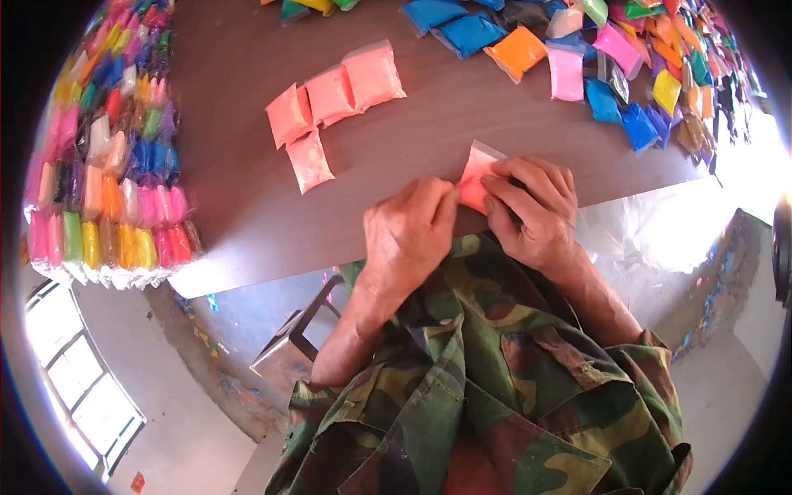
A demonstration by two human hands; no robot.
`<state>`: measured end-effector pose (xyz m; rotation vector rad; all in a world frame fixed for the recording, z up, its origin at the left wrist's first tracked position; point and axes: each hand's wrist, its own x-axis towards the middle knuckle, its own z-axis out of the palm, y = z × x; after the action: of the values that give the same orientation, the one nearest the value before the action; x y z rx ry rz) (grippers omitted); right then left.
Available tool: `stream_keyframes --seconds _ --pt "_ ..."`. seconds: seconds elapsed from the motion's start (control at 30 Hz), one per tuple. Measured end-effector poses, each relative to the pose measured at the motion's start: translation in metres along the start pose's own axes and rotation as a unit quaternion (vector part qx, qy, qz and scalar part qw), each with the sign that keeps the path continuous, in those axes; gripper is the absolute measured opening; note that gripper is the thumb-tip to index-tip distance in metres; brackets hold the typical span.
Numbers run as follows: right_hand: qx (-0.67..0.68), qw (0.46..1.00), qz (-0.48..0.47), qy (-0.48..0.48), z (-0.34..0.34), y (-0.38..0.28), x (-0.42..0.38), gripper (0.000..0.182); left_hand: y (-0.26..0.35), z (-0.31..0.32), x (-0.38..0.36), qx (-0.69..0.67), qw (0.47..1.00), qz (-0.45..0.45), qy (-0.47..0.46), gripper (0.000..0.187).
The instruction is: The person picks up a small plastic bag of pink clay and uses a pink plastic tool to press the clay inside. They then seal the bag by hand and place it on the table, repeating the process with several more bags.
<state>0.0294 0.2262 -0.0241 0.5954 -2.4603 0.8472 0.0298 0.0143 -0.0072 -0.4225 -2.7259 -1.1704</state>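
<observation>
Between my two hands, at the table's near edge, is a small clear packet of coral-pink clay (476, 175). My left hand (412, 227) is closed, its thumb and forefinger pinching the packet's left edge. The fingers of my right hand (535, 206) curl over the right side and grip it. Part of the packet is hidden under the right fingers. Farther up the table lie several similar coral-pink packets (332, 95), side by side, with one packet (309, 162) set below them.
Rows of many-coloured packets (107, 181) are stacked along the left side of the brown table (223, 165). A loose heap of mixed packets (643, 66) covers the far right. Below the table are a metal-framed stool (289, 342) and a clear plastic bag (652, 223).
</observation>
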Motion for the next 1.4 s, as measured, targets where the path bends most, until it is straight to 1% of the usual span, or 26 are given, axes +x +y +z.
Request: stream_keyframes --seconds 0.03,0.13,0.17,0.27,0.3,0.4,0.5,0.6,0.7,0.8,0.93,1.07,1.17,1.27,1.37,1.4 --pt "0.004 1.0 0.002 0.0 0.0 0.0 0.001 0.023 -0.004 -0.002 0.002 0.051 0.999 -0.007 -0.003 0.007" --pt "0.008 1.0 0.016 -0.004 0.001 -0.001 0.004 0.023 -0.005 -0.011 0.007 0.029 0.998 -0.061 0.021 0.007" --pt "0.006 1.0 0.027 -0.009 0.0 -0.002 0.003 0.024 0.0 -0.013 0.006 -0.001 0.997 -0.077 0.013 0.007" --pt "0.0 0.999 0.034 0.007 0.004 -0.003 0.003 0.024 0.01 -0.005 -0.004 -0.061 0.997 -0.05 0.022 0.009" --pt "0.0 0.999 0.034 0.01 0.005 -0.004 0.004 0.024 0.008 0.0 -0.006 -0.056 0.998 -0.036 0.02 0.01" --pt "0.001 0.999 0.033 0.015 0.005 -0.003 0.005 0.025 0.001 0.002 -0.007 0.02 0.999 -0.021 0.019 0.01" --pt "0.007 0.999 0.033 0.015 0.006 -0.002 0.005 0.025 -0.006 -0.004 -0.001 0.082 0.996 -0.032 0.025 0.01" --pt "0.006 0.999 0.035 0.018 0.008 -0.003 0.005 0.025 -0.004 -0.01 0.001 0.05 0.996 -0.074 0.026 0.01" --pt "0.001 0.999 0.042 0.017 0.007 -0.004 0.006 0.023 0.004 0.0 -0.011 -0.04 0.998 -0.024 0.035 0.01" --pt "-0.005 0.999 0.037 0.016 0.007 -0.003 0.007 0.021 0.006 0.002 -0.015 0.027 0.999 -0.021 0.012 0.01" --pt "-0.001 0.999 0.045 0.012 0.007 -0.005 0.005 0.02 -0.006 -0.003 -0.006 0.086 0.994 -0.049 0.041 0.01" --pt "0.008 0.998 0.058 0.014 0.006 -0.008 0.004 0.022 -0.004 -0.01 -0.008 -0.002 0.996 -0.083 0.045 0.011" --pt "-0.014 1.0 -0.003 0.015 0.0 -0.006 0.014 0.027 0.004 -0.007 -0.016 -0.056 0.993 -0.098 0.043 0.01" --pt "0.002 0.998 -0.027 -0.06 -0.003 0.001 0.009 0.031 0.009 0.001 -0.019 -0.087 0.99 -0.097 0.049 0.01" --pt "-0.011 0.999 -0.022 -0.045 -0.002 -0.001 0.008 0.028 0.01 0.006 -0.021 -0.06 0.996 -0.062 0.028 0.008" --pt "-0.011 0.999 -0.018 -0.035 -0.001 -0.001 0.007 0.027 0.008 0.004 -0.02 -0.023 0.997 -0.061 0.029 0.008"
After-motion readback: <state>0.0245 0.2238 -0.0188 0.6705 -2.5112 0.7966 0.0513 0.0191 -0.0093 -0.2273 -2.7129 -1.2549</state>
